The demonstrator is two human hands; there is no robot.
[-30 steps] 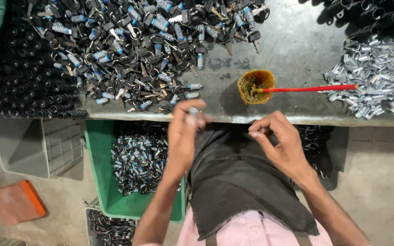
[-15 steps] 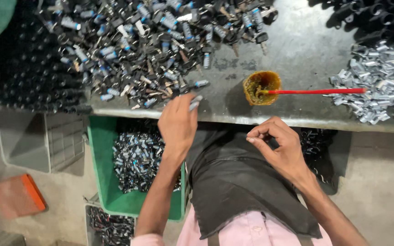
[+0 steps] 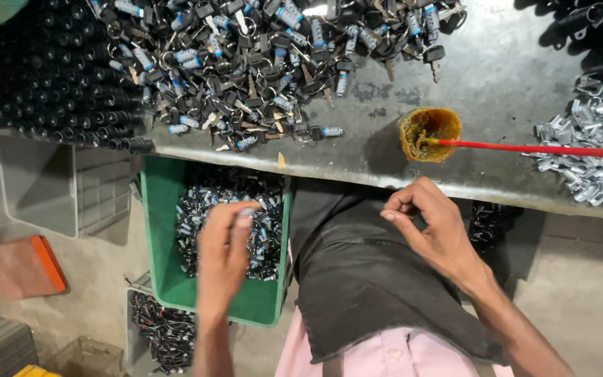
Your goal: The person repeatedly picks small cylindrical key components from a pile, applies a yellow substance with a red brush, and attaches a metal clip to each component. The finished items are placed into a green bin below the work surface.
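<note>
I am pinching a small silver-and-blue metal lock barrel (image 3: 246,211) in my left hand (image 3: 222,255) over the green plastic crate (image 3: 164,279) of finished ones, my right hand (image 3: 430,227) curling empty nearby.

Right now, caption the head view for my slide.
Left hand holds a small metal part above the green bin; right hand pinched near the bench edge.

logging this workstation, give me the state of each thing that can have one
left hand: over the green bin, small silver part pinched in its fingertips
right hand: fingers curled, contents unclear
green bin: part full of lock parts
grease cup: open, red stick resting in it
key pile: loose on the bench
</note>
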